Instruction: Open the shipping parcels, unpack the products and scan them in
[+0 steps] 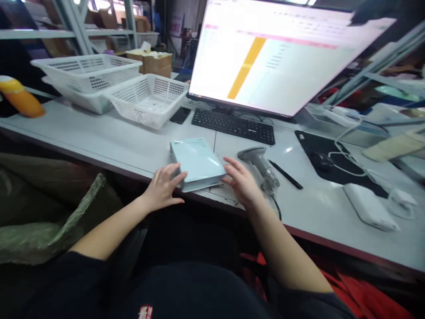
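Observation:
A light-blue flat box point(198, 160) with a glossy top lies on the table near its front edge. My left hand point(165, 186) is at its near left corner, fingers spread, with fingertips at the box's edge. At the right side of the box is my right hand point(241, 180), its fingers stretched out and apart, the tips at or very close to the corner. Neither hand is wrapped round the box. Just right of my right hand lies a grey barcode scanner point(262, 165), its handle partly behind the hand, and a black pen point(285, 174) rests beside it.
Behind the box are a black keyboard point(234, 126), a large monitor point(282, 57) and a dark phone point(180, 115). White plastic baskets point(133, 110) stand at the left, near an orange bottle point(23, 97). On the right are a mouse point(321, 161) and a white device point(369, 206) with cables.

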Available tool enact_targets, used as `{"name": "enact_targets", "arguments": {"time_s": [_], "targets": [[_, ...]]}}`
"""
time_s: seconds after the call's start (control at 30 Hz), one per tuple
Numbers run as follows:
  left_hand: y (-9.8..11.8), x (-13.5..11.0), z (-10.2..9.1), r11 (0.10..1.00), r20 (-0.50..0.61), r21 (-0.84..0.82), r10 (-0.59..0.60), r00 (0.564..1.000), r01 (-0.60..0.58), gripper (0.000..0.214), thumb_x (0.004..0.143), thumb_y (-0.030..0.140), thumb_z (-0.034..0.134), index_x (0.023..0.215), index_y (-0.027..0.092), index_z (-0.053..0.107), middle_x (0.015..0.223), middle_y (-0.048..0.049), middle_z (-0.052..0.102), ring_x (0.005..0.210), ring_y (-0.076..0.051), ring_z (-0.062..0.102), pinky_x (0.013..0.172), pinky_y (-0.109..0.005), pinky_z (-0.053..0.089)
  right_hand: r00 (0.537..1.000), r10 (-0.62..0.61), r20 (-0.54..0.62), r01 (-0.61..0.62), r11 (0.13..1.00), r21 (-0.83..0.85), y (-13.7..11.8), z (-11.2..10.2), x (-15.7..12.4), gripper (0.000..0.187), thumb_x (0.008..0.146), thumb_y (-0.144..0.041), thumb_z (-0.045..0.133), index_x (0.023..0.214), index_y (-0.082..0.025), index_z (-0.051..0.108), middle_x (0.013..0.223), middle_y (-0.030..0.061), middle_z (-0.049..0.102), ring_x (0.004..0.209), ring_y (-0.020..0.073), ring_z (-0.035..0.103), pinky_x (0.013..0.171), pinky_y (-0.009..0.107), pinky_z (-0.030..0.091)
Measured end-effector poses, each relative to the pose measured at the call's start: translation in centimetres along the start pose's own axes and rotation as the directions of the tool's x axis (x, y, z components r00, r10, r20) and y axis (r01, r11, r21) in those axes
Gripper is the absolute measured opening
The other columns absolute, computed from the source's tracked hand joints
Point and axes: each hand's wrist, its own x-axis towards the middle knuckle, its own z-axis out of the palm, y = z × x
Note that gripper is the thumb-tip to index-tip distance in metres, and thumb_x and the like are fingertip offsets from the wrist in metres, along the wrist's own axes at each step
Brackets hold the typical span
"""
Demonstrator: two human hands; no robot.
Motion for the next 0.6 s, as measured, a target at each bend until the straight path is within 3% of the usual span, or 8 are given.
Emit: {"name": "enact_targets", "arguments": {"time_s": [0.07,0.13,0.23,0.3,0.47,0.53,0.6], "targets": [[-0.2,-0.7,0.5,0.999,-0.125,0.028,0.022,0.992,-0.019,0.083,0.082,0.051,0.083,0.153,0.031,0.046,0.16,-0.0195,0.045,0.154,-0.042,0.038,0.121,-0.065,0.036,0.988,-0.063,0.141,0.056,0.997,0.054,-0.9,1.5,-1.1,0.063,0.087,-0.06,0.07,0.141,-0.028,0.062,0.141,0.0086,0.064,0.129,0.0278,0.061,0.111,0.048,0.052],[-0.5,-1.0,0.7,0.999,-0.168,0.028,0.047,0.985,-0.043,0.079,0.087,0.047,0.078,0.155,0.032,0.04,0.157,-0.0186,0.048,0.156,-0.04,0.035,0.121,-0.065,0.038,0.971,-0.116,0.207,0.106,0.993,0.058,-1.5,2.7,-1.6,0.062,0.088,-0.058,0.071,0.142,-0.029,0.062,0.149,0.0083,0.059,0.135,0.0282,0.056,0.116,0.05,0.046],[-0.9,-0.6,0.4,0.995,-0.158,-0.019,0.094,0.983,-0.098,0.078,0.092,0.044,0.073,0.157,0.029,0.033,0.149,-0.0179,0.056,0.154,-0.037,0.04,0.117,-0.061,0.046,0.976,-0.085,0.202,0.066,0.993,0.097,-1.8,3.4,-1.8,0.06,0.089,-0.057,0.07,0.142,-0.029,0.062,0.142,0.0085,0.063,0.135,0.0294,0.055,0.118,0.053,0.043],[-1.1,-0.3,0.1,0.996,-0.185,-0.021,0.084,0.979,-0.09,0.069,0.094,0.043,0.071,0.152,0.03,0.037,0.143,-0.0159,0.059,0.152,-0.036,0.043,0.116,-0.06,0.047,0.98,-0.084,0.182,0.056,0.987,0.154,-1.8,3.6,-1.9,0.057,0.088,-0.056,0.07,0.138,-0.029,0.064,0.14,0.0082,0.065,0.138,0.0302,0.053,0.12,0.054,0.041],[-1.8,0.2,-1.0,0.998,-0.311,0.026,0.061,0.949,-0.056,0.066,0.092,0.039,0.071,0.15,0.028,0.041,0.147,-0.0167,0.05,0.149,-0.036,0.045,0.118,-0.062,0.045,0.957,-0.219,0.192,0.17,0.955,0.244,-4.1,5.4,-2.6,0.053,0.092,-0.056,0.061,0.141,-0.035,0.059,0.167,0.0034,0.042,0.15,0.0311,0.043,0.117,0.052,0.047],[-2.4,0.0,-2.1,0.998,-0.343,0.043,0.067,0.937,-0.056,0.066,0.093,0.031,0.067,0.153,0.027,0.04,0.145,-0.017,0.049,0.145,-0.034,0.048,0.117,-0.057,0.047,0.941,-0.275,0.196,0.229,0.947,0.227,-5.6,6.6,-3.6,0.051,0.093,-0.054,0.061,0.141,-0.037,0.058,0.167,0.0023,0.041,0.153,0.0319,0.04,0.115,0.053,0.05],[-3.3,-0.7,-4.2,0.996,-0.385,0.092,0.018,0.923,0.019,0.061,0.094,0.029,0.065,0.151,0.026,0.045,0.143,-0.0162,0.05,0.14,-0.032,0.052,0.115,-0.052,0.049,0.921,-0.323,0.218,0.272,0.933,0.235,-6.5,7.2,-4.9,0.048,0.093,-0.05,0.064,0.14,-0.042,0.058,0.162,0.0021,0.048,0.151,0.0321,0.043,0.113,0.056,0.052]]}}
